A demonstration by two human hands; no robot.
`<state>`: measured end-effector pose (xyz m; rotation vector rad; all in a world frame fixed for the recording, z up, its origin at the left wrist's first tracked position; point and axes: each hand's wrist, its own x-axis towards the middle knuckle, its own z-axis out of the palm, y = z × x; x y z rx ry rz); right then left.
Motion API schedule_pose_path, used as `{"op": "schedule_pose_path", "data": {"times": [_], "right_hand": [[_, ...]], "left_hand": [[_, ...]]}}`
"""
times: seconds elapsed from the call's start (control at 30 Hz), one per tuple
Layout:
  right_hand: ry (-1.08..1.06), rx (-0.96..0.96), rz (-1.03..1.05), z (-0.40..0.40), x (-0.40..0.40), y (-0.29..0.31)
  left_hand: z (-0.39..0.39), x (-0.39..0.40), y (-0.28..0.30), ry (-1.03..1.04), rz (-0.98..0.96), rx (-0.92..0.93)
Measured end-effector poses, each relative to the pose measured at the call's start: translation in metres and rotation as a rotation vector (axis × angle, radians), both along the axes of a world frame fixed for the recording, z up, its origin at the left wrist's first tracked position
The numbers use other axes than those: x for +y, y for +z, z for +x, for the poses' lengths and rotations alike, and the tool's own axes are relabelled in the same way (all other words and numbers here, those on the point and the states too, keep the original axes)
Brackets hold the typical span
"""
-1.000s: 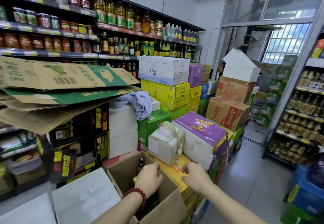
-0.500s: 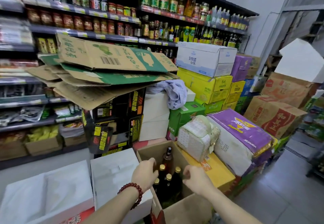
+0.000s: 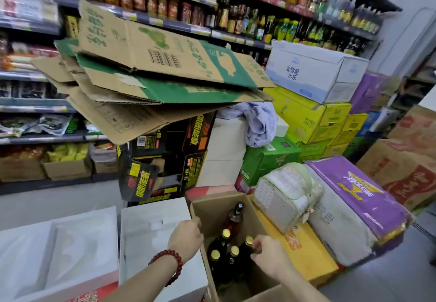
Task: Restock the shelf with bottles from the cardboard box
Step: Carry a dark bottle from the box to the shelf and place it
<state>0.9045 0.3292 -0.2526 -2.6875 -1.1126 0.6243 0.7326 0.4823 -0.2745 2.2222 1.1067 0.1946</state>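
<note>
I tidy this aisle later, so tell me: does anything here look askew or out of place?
Yes. Flattened cardboard sheets lie tilted on the black cartons, jutting well past them. A bluish cloth is draped over a white box. The bottles stand upright in the open cardboard box.

- An open cardboard box (image 3: 257,216) stands low in front, with dark bottles (image 3: 220,246) upright inside, most gold-capped.
- The left hand (image 3: 186,238), a red bead bracelet (image 3: 168,262) on its wrist, grips the box's left wall at the rim.
- The right hand (image 3: 271,254) reaches in, fingers pinching the cap of the right-hand bottle (image 3: 248,242).
- White cartons (image 3: 153,231) sit just left of the box.
- A pale handbag (image 3: 285,193) rests on a yellow carton (image 3: 304,252) to the right, beside a purple-topped pack (image 3: 354,193).
- Flattened cardboard sheets (image 3: 160,65) lie tilted atop black cases (image 3: 169,160).
- Behind, shelves (image 3: 141,16) carry jars and bottles.
</note>
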Motion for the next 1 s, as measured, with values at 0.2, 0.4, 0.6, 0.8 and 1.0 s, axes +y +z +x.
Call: {"op": "schedule_pose_path", "data": {"times": [0.2, 0.4, 0.6, 0.8, 1.0], "right_hand": [[0.039, 0.004, -0.037, 0.040, 0.020, -0.004], [0.090, 0.050, 0.009, 0.076, 0.052, -0.010], [0.125, 0.099, 0.025, 0.095, 0.075, -0.023], [0.103, 0.118, 0.094, 0.112, 0.090, -0.039], [0.026, 0.171, 0.270, 0.115, 0.105, -0.068]], "left_hand": [[0.036, -0.001, -0.010, 0.004, -0.044, 0.042], [0.063, 0.010, -0.016, 0.104, -0.078, 0.045], [0.071, 0.010, -0.025, 0.186, -0.103, 0.071], [0.077, 0.014, -0.038, 0.259, -0.095, 0.054], [0.094, 0.020, -0.055, 0.316, -0.065, -0.084]]}}
